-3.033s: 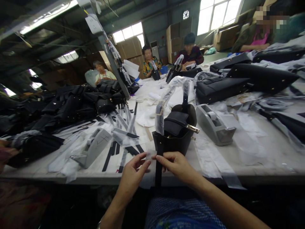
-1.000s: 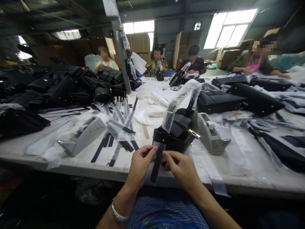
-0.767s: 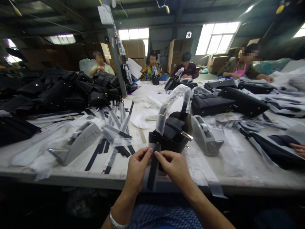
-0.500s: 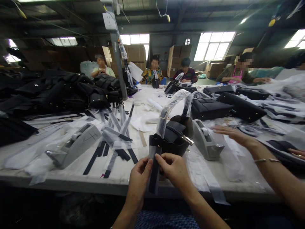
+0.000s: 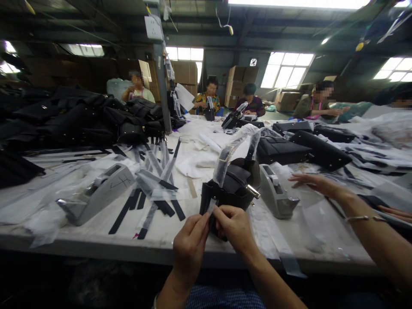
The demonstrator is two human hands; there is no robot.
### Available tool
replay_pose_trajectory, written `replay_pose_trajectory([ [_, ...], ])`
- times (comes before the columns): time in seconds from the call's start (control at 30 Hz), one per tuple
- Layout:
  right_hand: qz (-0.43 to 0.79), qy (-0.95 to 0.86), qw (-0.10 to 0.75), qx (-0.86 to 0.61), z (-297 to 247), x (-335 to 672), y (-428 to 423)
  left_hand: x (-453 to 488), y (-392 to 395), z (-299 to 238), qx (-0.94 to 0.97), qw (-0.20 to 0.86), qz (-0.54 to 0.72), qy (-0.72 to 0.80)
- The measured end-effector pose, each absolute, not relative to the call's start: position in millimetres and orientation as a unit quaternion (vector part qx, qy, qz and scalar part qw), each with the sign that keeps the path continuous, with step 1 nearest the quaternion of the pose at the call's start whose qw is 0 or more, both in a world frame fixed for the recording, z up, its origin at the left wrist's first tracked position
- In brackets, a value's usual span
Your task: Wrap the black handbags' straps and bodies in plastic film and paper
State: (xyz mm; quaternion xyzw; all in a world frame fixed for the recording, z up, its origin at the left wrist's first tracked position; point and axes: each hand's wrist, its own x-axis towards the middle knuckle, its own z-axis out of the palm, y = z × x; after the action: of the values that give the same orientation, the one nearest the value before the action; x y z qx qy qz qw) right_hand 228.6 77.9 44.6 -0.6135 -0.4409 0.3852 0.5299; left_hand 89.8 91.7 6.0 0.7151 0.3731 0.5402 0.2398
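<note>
A small black handbag (image 5: 238, 178) stands at the table's front edge, its arched handle (image 5: 221, 167) wrapped in clear plastic. A plastic-covered black strap (image 5: 212, 206) comes down the bag's near left side. My left hand (image 5: 191, 240) is closed, pinching this strap between thumb and fingers just below the bag's rim. Beside it, my right hand (image 5: 233, 225) is closed with its fingertips on the same strap, against the bag's front. The strap's lower part is mostly hidden behind my hands. A gold-coloured metal clasp (image 5: 253, 191) sticks out on the bag's right.
Grey tape dispensers stand left (image 5: 96, 193) and right (image 5: 278, 193) of the bag. Loose black straps (image 5: 164, 206) lie left of centre. Black bags (image 5: 74, 116) are heaped at back left. A co-worker's hand (image 5: 317, 182) reaches in from the right; several people sit across the table.
The strap hung straight down below my hands; now its lower end no longer shows there. My left hand has turned over and moved up toward the bag's rim. The view has shifted slightly.
</note>
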Motion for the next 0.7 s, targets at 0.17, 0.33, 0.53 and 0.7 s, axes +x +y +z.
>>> replay_pose_trajectory([
  [0.17,0.415,-0.443,0.553,-0.57,45.1,226.8,71.8,80.5,94.2,0.4,0.799,0.127,0.492,0.322],
  [0.33,0.361,-0.492,0.515,-0.603,45.4,223.6,66.5,73.2,96.2,10.5,0.836,0.069,0.453,0.301],
  [0.53,0.435,-0.457,0.529,-0.567,45.1,230.2,68.6,67.3,74.9,8.9,0.825,0.228,0.436,0.277],
  [0.7,0.484,-0.44,0.53,-0.54,47.5,237.8,69.9,54.9,71.1,21.0,0.656,0.324,0.546,0.409],
])
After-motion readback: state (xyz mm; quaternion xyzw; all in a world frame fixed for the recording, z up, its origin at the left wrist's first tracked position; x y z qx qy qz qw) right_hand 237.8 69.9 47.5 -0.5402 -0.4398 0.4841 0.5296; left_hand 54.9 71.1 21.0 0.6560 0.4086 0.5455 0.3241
